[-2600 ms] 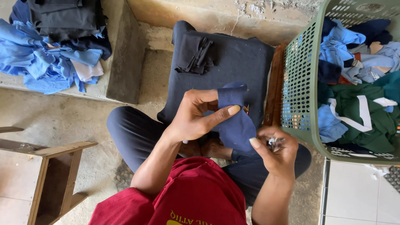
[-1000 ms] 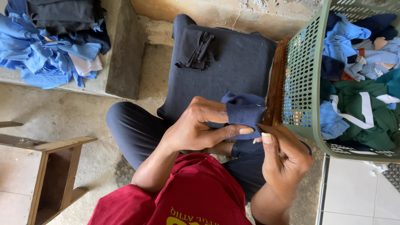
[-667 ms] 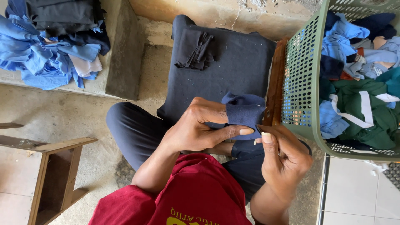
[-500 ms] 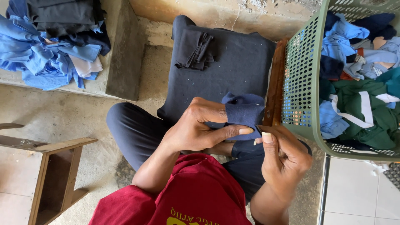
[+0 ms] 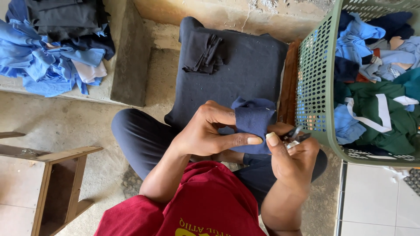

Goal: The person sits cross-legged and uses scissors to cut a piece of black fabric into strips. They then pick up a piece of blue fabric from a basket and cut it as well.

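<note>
Both hands meet over the person's lap, close in front of the chest. Left hand [image 5: 210, 133] is wrapped around a folded piece of dark blue cloth [image 5: 251, 122], thumb laid along its lower edge and fingers curled over the top, so it holds the cloth firmly. Right hand [image 5: 293, 153] sits just beside it, touching the cloth's right edge with the thumb raised, and its fingers are closed around a small metal tool [image 5: 293, 135], a clipper or small scissors as far as can be told; its tips poke out towards the cloth.

The cloth is between the two hands, pinched up off the lap, just in front of the green plastic basket [image 5: 313, 87]. It is navy, matte, and folded over on itself into a thick pad with a rounded fold on top; its lower part is hidden behind the left thumb.

Beyond the hands lies a dark cushion [image 5: 245, 74] on the floor, with a small bundle of black fabric [image 5: 203, 52] on its far left part. The basket to the right holds blue, green and white clothes. A heap of light blue clothes [image 5: 48, 57] rests on a concrete step at far left, and a wooden stool [image 5: 57, 175] stands at the near left
</note>
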